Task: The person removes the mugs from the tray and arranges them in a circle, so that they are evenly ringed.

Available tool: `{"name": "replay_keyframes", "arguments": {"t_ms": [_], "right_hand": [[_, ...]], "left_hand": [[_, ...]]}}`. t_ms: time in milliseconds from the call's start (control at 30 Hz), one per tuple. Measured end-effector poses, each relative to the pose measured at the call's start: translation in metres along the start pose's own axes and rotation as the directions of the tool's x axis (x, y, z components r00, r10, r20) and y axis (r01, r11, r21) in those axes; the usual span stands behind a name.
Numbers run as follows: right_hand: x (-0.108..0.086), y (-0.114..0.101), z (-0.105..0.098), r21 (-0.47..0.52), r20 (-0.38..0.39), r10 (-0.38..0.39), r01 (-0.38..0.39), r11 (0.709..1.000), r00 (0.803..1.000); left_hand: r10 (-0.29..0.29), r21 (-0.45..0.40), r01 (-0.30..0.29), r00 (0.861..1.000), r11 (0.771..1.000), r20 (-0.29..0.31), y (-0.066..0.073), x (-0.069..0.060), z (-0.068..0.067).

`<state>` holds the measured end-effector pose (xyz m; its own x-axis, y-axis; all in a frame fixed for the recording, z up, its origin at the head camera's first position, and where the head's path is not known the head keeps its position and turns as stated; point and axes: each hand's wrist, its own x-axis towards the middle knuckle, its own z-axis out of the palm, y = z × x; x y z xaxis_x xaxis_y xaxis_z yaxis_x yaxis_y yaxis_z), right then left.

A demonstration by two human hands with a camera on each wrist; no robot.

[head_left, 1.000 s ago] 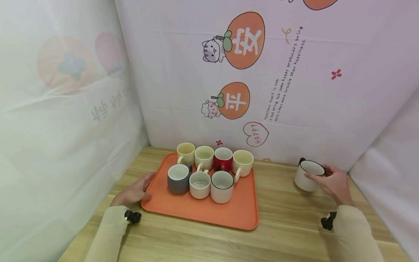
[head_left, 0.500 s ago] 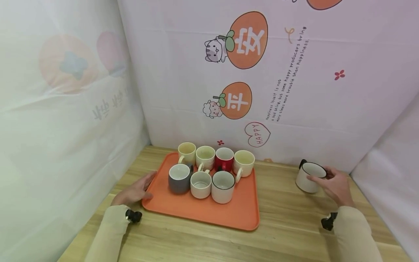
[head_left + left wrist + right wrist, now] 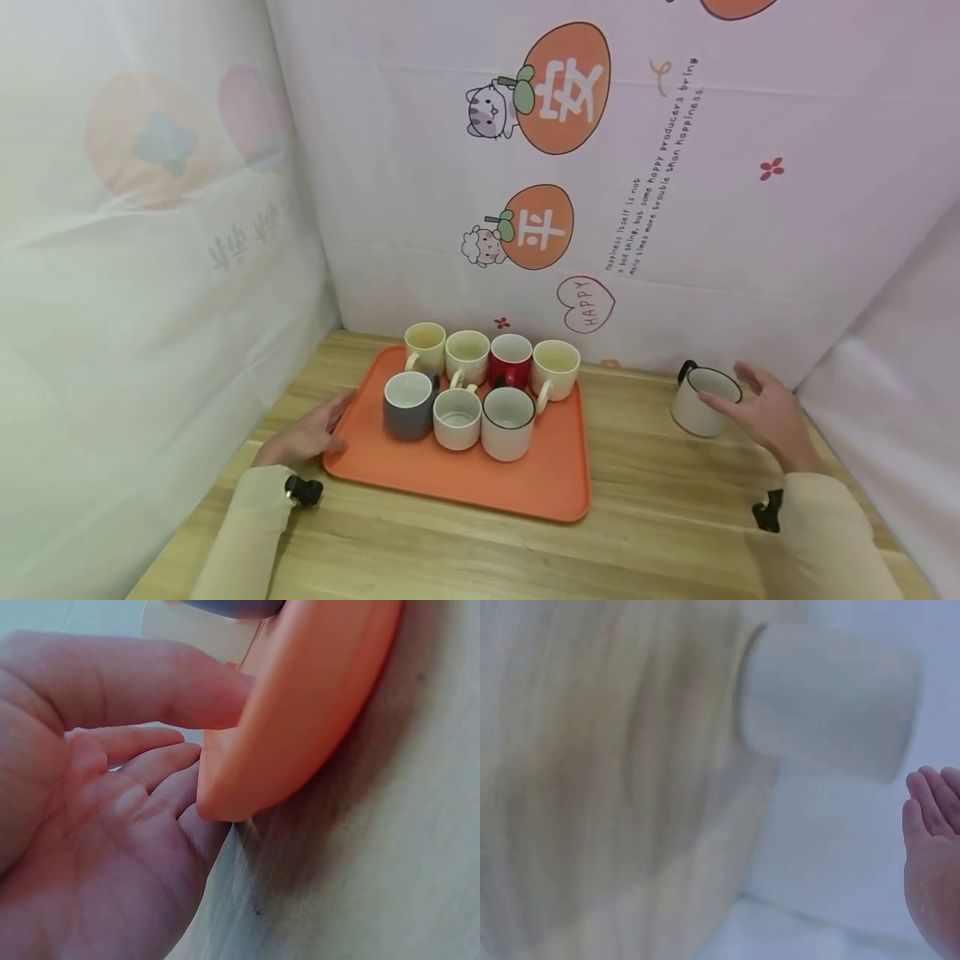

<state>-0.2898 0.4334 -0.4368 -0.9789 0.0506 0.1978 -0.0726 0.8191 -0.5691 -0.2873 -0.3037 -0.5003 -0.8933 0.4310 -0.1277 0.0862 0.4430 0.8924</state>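
One left hand [image 3: 303, 433] pinches orange tray [image 3: 480, 485] by left edge | right hand [image 3: 772, 421] released, spread beside white mug [image 3: 693, 417] | mug upright (axis vertical), near back-right corner of counter [image 3: 637, 542], handle [image 3: 686, 371] pointing back-left

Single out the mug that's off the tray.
The black-rimmed white mug at far right, standing apart on the wooden table; the other black-rimmed mug stands on the orange tray among the rest.
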Motion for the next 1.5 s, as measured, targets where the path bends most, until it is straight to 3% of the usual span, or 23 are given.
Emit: {"name": "replay_keyframes", "arguments": {"t_ms": [133, 267, 600, 1033, 1233, 1367, 1500], "right_hand": [[-0.003, -0.033, 0.0, -0.022, 0.004, -0.073, 0.074, 0.997, 0.997], [-0.005, -0.067, 0.009, -0.008, 0.054, -0.119, 0.119, 0.993, 0.991], [-0.01, -0.129, 0.052, 0.049, 0.094, -0.285, 0.282, 0.958, 0.954], [-0.01, -0.187, 0.106, 0.057, 0.181, -0.439, 0.436, 0.898, 0.88], [-0.007, -0.203, 0.136, 0.148, 0.204, -0.489, 0.467, 0.872, 0.848], [-0.01, -0.213, 0.154, 0.205, 0.222, -0.486, 0.447, 0.871, 0.845], [-0.014, -0.219, 0.169, 0.202, 0.188, -0.471, 0.436, 0.877, 0.862]], "left_hand": [[0.002, 0.006, -0.002, 1.0, 1.0, -0.009, 0.001, -0.001, -0.002], [0.007, -0.003, -0.007, 1.0, 1.0, -0.006, 0.002, -0.001, -0.002], [-0.005, 0.002, 0.005, 1.0, 1.0, 0.004, 0.001, -0.001, 0.0], [0.026, -0.016, -0.026, 1.0, 1.0, 0.006, -0.001, 0.001, -0.001], [0.027, -0.015, -0.027, 1.0, 1.0, 0.003, 0.0, 0.0, -0.002], [0.024, -0.02, -0.024, 1.0, 1.0, 0.002, 0.0, -0.001, -0.001], [0.019, -0.02, -0.019, 1.0, 1.0, 0.0, 0.0, 0.0, 0.0]]}}
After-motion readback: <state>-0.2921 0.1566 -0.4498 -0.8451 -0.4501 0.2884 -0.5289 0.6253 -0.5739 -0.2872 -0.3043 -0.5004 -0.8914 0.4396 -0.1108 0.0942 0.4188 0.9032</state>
